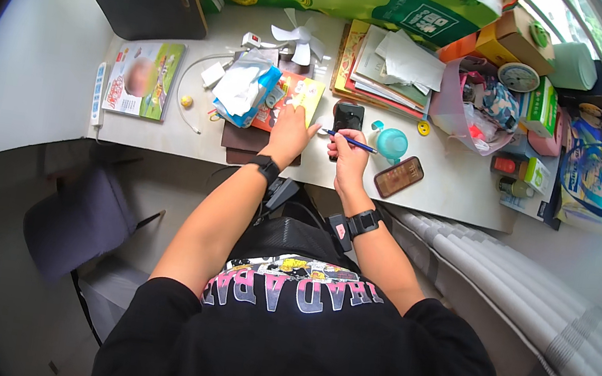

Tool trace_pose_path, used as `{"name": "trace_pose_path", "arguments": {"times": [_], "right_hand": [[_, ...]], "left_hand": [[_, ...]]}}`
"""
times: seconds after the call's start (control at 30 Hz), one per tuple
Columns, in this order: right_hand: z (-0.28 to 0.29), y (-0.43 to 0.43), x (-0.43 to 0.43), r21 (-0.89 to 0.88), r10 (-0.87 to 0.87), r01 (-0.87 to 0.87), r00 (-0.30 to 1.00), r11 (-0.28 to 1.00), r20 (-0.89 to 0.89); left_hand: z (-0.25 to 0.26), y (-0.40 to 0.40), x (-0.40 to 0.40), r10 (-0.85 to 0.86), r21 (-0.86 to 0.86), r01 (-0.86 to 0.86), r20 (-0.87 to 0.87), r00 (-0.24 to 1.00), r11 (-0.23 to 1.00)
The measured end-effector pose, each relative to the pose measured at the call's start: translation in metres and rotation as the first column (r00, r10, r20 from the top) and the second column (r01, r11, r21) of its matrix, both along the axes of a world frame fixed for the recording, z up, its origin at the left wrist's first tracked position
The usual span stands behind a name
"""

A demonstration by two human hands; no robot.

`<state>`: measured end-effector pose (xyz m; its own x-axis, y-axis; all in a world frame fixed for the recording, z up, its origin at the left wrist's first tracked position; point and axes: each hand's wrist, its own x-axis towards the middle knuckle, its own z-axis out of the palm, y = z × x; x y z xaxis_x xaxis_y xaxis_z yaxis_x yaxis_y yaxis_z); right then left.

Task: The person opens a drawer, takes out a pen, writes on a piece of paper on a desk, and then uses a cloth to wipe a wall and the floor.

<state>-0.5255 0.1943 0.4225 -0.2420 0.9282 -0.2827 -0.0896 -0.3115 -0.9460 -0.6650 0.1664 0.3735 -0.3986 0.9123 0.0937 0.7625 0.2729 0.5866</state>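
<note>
My right hand (350, 163) grips a blue pen (363, 145), its tip pointing left. Beneath that hand lies a black phone (349, 117), partly covered by the fingers. My left hand (289, 135) rests on a red and yellow book (308, 91), thumb spread to the right and nothing visibly held. Just left of this hand, a blue and white pack of tissues (246, 86) sits over the book's edge. A dark brown flat item (241, 138) shows under the book. To the right of the pen are a translucent teal container (392, 143) and a second phone (399, 177) with a lit screen.
White fan blades (301, 37) and stacked books with papers (391, 73) stand farther back. A pink bin of odds and ends (447, 108) is at right. A magazine (145, 80), a power strip (98, 93) and a white cable (179, 94) lie left. A chair (82, 225) stands below.
</note>
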Motion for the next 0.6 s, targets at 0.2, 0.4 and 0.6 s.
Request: {"name": "trace_pose_path", "arguments": {"times": [0.2,0.4,0.6], "right_hand": [[-0.034,0.028,-0.007,0.0,-0.037,0.037,0.999,0.999,0.023],[-0.067,0.048,-0.016,0.002,-0.031,0.031,0.999,1.0,0.031],[-0.079,0.05,-0.018,-0.028,-0.069,0.071,0.996,0.997,0.05]], "left_hand": [[-0.033,0.043,-0.009,0.144,-0.424,-0.093,0.091,0.985,0.901],[-0.064,0.048,-0.012,0.141,-0.478,-0.076,0.102,0.985,0.875],[-0.032,0.064,-0.025,-0.069,-0.607,0.055,0.0,0.998,0.793]]}}
